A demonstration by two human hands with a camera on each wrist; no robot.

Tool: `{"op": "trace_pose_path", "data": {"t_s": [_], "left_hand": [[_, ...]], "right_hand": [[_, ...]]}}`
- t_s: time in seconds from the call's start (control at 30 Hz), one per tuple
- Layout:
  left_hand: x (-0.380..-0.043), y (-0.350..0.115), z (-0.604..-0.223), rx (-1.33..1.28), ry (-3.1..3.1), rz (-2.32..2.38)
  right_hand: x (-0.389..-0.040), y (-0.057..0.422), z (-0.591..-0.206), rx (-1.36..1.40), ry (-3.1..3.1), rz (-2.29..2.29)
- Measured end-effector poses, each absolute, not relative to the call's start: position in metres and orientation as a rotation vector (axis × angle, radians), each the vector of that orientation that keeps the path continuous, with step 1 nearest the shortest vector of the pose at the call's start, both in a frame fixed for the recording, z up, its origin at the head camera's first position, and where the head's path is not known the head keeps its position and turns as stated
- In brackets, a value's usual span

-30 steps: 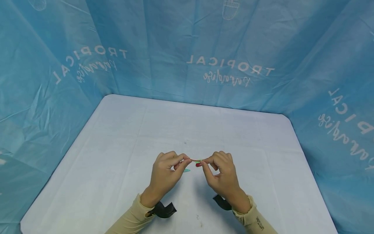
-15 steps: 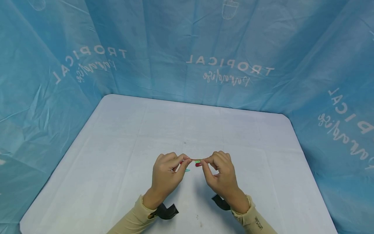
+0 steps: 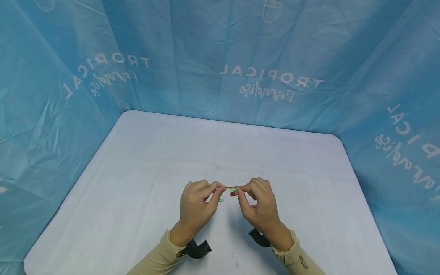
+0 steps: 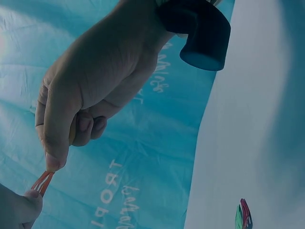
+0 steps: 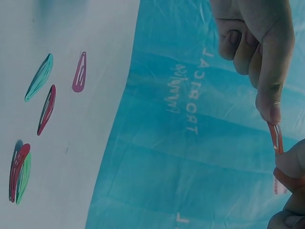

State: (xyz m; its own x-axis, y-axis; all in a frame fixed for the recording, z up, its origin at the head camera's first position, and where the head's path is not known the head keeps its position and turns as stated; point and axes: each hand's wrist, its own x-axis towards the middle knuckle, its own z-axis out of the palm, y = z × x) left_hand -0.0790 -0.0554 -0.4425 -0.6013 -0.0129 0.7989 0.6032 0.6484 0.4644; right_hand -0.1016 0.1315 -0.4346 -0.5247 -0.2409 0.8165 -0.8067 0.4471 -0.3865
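Observation:
Between my two hands, raised above the white table, is an orange snap hair clip (image 5: 276, 137). My left hand (image 3: 197, 204) pinches one end between thumb and forefinger. At the other end, my right hand (image 3: 262, 202) pinches it the same way. Fingertips cover both ends of the clip, so whether it is snapped closed cannot be told. In the right wrist view, a teal clip (image 5: 39, 78), a pink clip (image 5: 80, 74) and a red clip (image 5: 46, 110) lie on the table. Another red clip (image 5: 19, 167) overlaps a green clip (image 5: 24, 181).
The white table (image 3: 220, 145) stretches out around the hands. Blue sheeting (image 3: 199, 57) with printed lettering hangs along its back and sides. Dark bands (image 3: 197, 249) hang at the wrists, below the sleeve cuffs.
Both hands keep their pinch on the orange hair clip and have barely moved. The left hand has shifted very slightly right, and more of the green clip shows beneath.

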Motion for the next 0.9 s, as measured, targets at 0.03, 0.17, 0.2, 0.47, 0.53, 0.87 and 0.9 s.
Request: {"op": "trace_pose_path", "data": {"t_s": [0.03,0.17,0.2,0.47,0.53,0.87,0.9], "left_hand": [[-0.0790,-0.0554,-0.4427,-0.456,-2.044,-0.952],[-0.0789,-0.0558,-0.4423,-0.443,-2.040,-0.951],[-0.0789,-0.0559,-0.4420,-0.441,-2.039,-0.949],[-0.0786,-0.0556,-0.4405,-0.445,-2.046,-0.942],[-0.0785,-0.0558,-0.4407,-0.442,-2.048,-0.941],[-0.0811,-0.0596,-0.4436,-0.430,-2.046,-0.926],[-0.0816,-0.0606,-0.4441,-0.428,-2.048,-0.922]], "right_hand": [[-0.1016,0.1309,-0.4349,0.881,-1.998,1.041],[-0.1015,0.1290,-0.4348,0.904,-1.978,1.032],[-0.1016,0.1286,-0.4346,0.906,-1.977,1.032],[-0.1019,0.1289,-0.4336,0.891,-1.994,1.008],[-0.1020,0.1291,-0.4340,0.890,-1.998,1.009],[-0.1038,0.1294,-0.4367,0.882,-2.004,1.035],[-0.1040,0.1294,-0.4371,0.878,-2.011,1.036]]}}
